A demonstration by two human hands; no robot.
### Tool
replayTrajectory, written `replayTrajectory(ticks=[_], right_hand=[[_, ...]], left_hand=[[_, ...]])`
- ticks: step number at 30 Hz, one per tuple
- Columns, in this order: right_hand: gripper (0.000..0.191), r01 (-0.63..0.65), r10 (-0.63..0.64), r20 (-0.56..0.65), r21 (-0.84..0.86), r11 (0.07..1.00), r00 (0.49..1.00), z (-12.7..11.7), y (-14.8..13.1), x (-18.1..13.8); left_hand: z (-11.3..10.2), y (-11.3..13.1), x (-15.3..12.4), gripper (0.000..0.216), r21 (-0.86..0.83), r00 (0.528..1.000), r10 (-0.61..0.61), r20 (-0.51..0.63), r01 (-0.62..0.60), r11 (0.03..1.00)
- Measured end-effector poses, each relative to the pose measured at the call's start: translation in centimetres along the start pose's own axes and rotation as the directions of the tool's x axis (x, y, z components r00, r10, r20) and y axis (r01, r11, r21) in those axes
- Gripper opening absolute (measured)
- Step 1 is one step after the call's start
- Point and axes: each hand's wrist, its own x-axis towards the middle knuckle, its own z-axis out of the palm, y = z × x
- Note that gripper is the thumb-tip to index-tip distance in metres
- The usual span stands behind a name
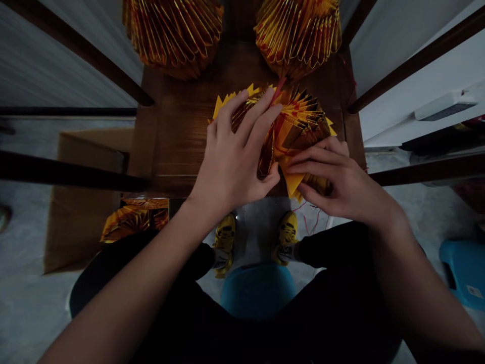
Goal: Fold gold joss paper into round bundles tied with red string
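A pleated gold and red folded-paper piece [303, 114] lies fanned out on the dark wooden surface in front of me. My left hand [238, 146] rests over its left part, fingers spread and curved. A red strand [278, 90] pokes up by those fingertips. At the piece's right front, my right hand [333, 174] has its thumb and fingers closed on a yellow paper flap [291, 177]. Part of the pleats is hidden under both hands.
Two finished-looking pleated paper pieces [174, 35] [299, 33] stand at the back of the wooden surface [178, 121]. A cardboard box [76, 202] with more folded paper [131, 220] is at lower left. Blue stools [257, 290] [464, 273] and dark wooden bars [428, 63] surround me.
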Motion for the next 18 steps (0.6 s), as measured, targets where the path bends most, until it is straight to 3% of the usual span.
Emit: replayTrajectory(ticks=[3, 5, 7, 10, 18], right_hand=[[0.017, -0.007, 0.006, -0.04, -0.034, 0.999, 0.999, 0.4, 0.5, 0.1], [0.018, -0.066, 0.057, -0.134, -0.064, 0.996, 0.989, 1.1, 0.8, 0.3], [0.019, -0.181, 0.143, -0.294, -0.106, 0.978, 0.945, 2.1, 0.8, 0.7], [0.02, -0.326, 0.217, -0.502, -0.14, 0.935, 0.837, 3.9, 0.2, 1.7], [0.037, -0.457, 0.228, -0.57, -0.297, 0.838, 0.789, 5.9, -2.0, 4.5]], left_hand=[[0.0, 0.1, 0.1, 0.079, -0.009, 1.0, 0.003, -0.003, -0.003, 1.0], [0.1, 0.2, 0.2, 0.082, -0.026, 1.0, 0.012, -0.02, -0.012, 1.0], [0.1, 0.2, 0.2, 0.085, -0.047, 1.0, 0.013, -0.025, -0.015, 0.999], [0.0, 0.2, 0.1, 0.086, -0.08, 1.0, 0.004, -0.016, -0.005, 0.997], [0.7, 0.1, 0.2, 0.09, -0.124, 0.998, 0.015, -0.059, -0.022, 0.992]])
